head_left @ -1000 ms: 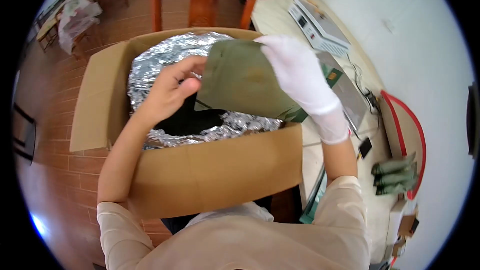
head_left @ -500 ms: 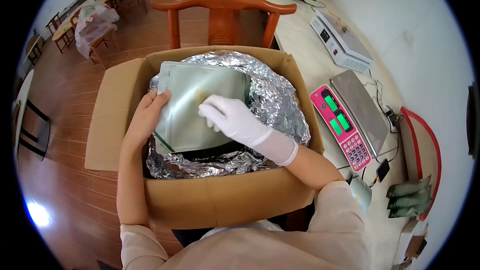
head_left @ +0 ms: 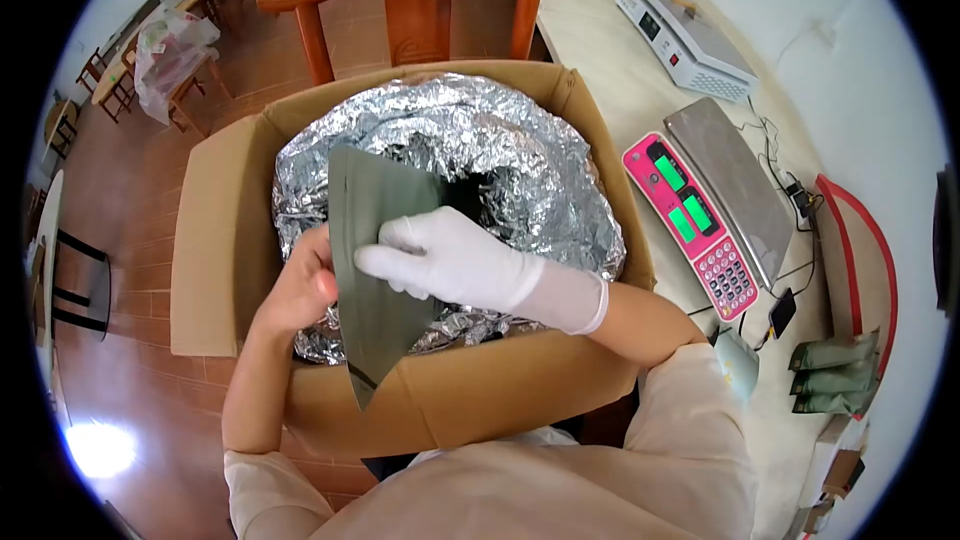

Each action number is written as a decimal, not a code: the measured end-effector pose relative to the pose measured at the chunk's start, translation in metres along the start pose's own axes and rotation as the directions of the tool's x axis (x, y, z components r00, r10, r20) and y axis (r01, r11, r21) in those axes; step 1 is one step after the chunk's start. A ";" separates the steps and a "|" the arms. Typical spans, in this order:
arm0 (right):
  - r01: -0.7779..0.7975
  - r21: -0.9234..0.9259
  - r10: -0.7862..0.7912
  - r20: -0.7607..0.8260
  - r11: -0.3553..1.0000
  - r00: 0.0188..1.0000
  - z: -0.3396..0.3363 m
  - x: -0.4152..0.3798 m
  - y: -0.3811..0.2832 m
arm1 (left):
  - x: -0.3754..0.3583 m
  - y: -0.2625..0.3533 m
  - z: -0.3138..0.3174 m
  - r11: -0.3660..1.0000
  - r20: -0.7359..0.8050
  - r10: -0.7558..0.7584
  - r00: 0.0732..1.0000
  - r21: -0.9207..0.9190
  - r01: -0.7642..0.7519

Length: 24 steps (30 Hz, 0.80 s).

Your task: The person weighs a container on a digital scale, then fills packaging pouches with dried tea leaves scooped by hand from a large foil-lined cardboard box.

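Note:
A flat grey-green pouch (head_left: 385,325) is tilted up on edge over a foil-lined cardboard box (head_left: 470,390). My right hand (head_left: 450,255), in a white glove, is closed with its fingertips at the pouch's face near the left edge. My bare left hand (head_left: 298,285) is curled at that same edge, its fingertips partly hidden by the pouch. Crumpled silver foil (head_left: 545,165) forms a ring inside the box, with a dark opening near its middle.
A wooden chair (head_left: 418,25) stands behind the box. On the right-hand table (head_left: 560,20) are a pink scale (head_left: 690,210) with lit green displays, a white machine (head_left: 685,40) and several green packets (head_left: 835,375). Cables run along the wall.
The pouch has turned from lying face up to standing on edge, and come nearer to me. Both hands moved with it. My view has shifted slightly, uncovering more foil.

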State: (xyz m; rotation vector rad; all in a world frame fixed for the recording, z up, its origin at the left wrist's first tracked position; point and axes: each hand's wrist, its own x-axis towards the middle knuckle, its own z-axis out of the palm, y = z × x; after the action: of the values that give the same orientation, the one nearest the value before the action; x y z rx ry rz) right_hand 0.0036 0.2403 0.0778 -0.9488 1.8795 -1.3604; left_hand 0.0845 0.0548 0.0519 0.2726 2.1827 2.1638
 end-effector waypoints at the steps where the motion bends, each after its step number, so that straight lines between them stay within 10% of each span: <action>1: -0.004 0.037 0.005 -0.005 0.999 1.000 0.000 0.001 0.002 | 0.003 0.000 -0.002 1.000 0.032 -0.003 0.999 -0.014 0.004; 19: 0.019 0.249 -0.005 -0.055 0.968 0.998 0.000 0.003 0.015 | 0.006 -0.006 0.002 0.998 -0.078 -0.051 0.996 0.018 0.052; 21: 0.145 -0.286 -0.167 -0.053 0.947 0.985 0.000 0.003 0.018 | 0.009 0.008 0.011 0.978 -0.075 -0.064 0.995 0.192 0.077; 24: 0.110 -0.282 -0.118 -0.012 0.953 0.993 0.001 0.003 0.023 | 0.011 -0.003 0.006 0.962 -0.068 -0.142 0.987 0.226 0.154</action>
State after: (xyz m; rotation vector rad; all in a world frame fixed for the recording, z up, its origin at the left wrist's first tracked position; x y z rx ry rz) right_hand -0.0019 0.2418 0.0551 -1.1995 2.1066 -1.1958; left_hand 0.0741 0.0631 0.0503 0.0599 2.3997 1.8622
